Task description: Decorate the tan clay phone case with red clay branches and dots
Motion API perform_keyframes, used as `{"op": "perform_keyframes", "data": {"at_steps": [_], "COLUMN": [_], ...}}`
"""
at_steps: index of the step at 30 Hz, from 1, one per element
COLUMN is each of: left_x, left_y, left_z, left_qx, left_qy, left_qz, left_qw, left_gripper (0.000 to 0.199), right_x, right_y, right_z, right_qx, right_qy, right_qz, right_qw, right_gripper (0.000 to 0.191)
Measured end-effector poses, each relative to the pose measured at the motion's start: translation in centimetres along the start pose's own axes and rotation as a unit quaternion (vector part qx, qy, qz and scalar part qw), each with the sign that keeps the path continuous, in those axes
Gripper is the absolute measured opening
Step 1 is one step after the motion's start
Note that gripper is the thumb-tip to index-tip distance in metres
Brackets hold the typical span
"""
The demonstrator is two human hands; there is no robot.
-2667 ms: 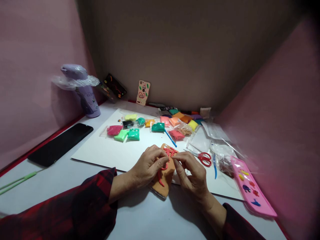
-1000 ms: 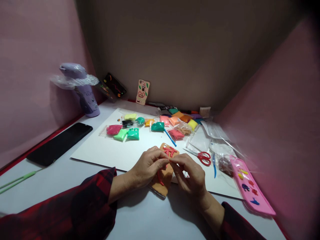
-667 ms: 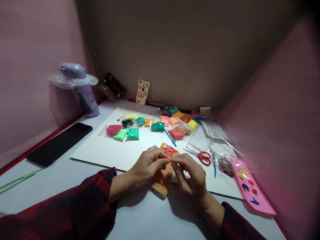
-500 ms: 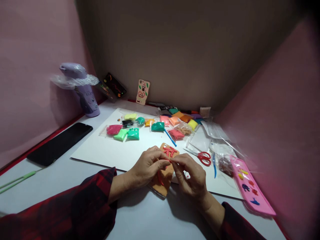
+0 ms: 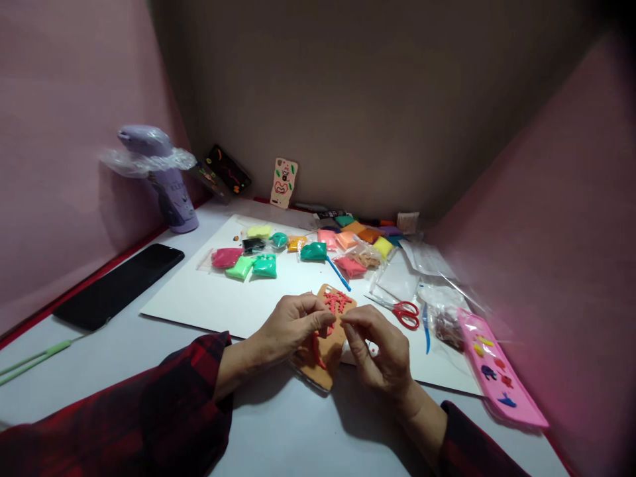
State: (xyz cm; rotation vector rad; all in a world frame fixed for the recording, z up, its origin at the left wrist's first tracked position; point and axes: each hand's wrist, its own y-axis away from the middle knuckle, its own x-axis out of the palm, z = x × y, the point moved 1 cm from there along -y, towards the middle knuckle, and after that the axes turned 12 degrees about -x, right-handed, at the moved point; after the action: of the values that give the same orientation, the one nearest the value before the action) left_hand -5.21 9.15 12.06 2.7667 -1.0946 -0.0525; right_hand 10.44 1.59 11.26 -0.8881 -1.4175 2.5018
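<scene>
Sleeves [image 5: 183, 384], red-and-black plaid, enter at lower left and lower right of the frame. Left hand [image 5: 293, 328], lower centre: fingers curled, thumb and index drawn together at the tips. Right hand [image 5: 380, 344], just right of it: thumb and index bent toward each other, tips nearly meeting. Whether either pinch has a bit of clay in it: cannot tell. The left hand covers part of the case's left side; grip on it not verifiable.

Phone case [image 5: 330, 371], tan, lower centre, slanting across the near edge of the white board [image 5: 193, 301], bottom end over the table [image 5: 278, 430]. On it: red clay branches [image 5: 338, 303] at the top, a curved red clay strip [image 5: 318, 354] lower down.

Handling (judged): case light, rim fairly stiff, tan face probably soft and easily dented. Red pieces likely softer yet, thin, prone to smear or lift. Hold by the long edges near the bottom end, clear of the red. Small bits: fingertip pinch, little pressure.

Beyond, right of centre: red-handled scissors [image 5: 407, 315]. Mid-frame: blue tool [image 5: 338, 274], then bagged clay packets [image 5: 313, 252]. Farthest, upper centre: pale decorated case [image 5: 284, 182], leaning on the back wall [image 5: 372, 99].
</scene>
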Motion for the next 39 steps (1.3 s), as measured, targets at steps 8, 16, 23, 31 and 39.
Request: {"op": "perform_keyframes", "data": {"at_steps": [8, 16, 23, 31, 39], "left_x": [0.38, 0.18, 0.08, 0.12, 0.18], "left_y": [-0.05, 0.03, 0.27, 0.14, 0.39], "left_z": [0.28, 0.27, -0.02, 0.17, -0.22], "left_qx": [-0.064, -0.045, -0.027, -0.033, -0.010], "left_qy": [0.038, 0.039, 0.014, 0.052, 0.016], "left_qz": [0.043, 0.058, 0.085, 0.102, 0.092], "left_qw": [0.996, 0.997, 0.996, 0.993, 0.996], "left_gripper": [0.046, 0.055, 0.039, 0.035, 0.034], "right_x": [0.11, 0.22, 0.22, 0.34, 0.25], "right_y": [-0.41, 0.21, 0.45, 0.49, 0.47], "right_z": [0.32, 0.06, 0.01, -0.43, -0.31], "right_qx": [-0.026, 0.007, 0.041, 0.022, 0.023], "right_qy": [-0.029, -0.018, -0.016, -0.027, -0.014], "right_qz": [0.048, 0.039, 0.010, 0.006, 0.013], "right_qw": [0.998, 0.999, 0.999, 0.999, 1.000], "right_gripper": [0.029, 0.017, 0.013, 0.017, 0.015]}}
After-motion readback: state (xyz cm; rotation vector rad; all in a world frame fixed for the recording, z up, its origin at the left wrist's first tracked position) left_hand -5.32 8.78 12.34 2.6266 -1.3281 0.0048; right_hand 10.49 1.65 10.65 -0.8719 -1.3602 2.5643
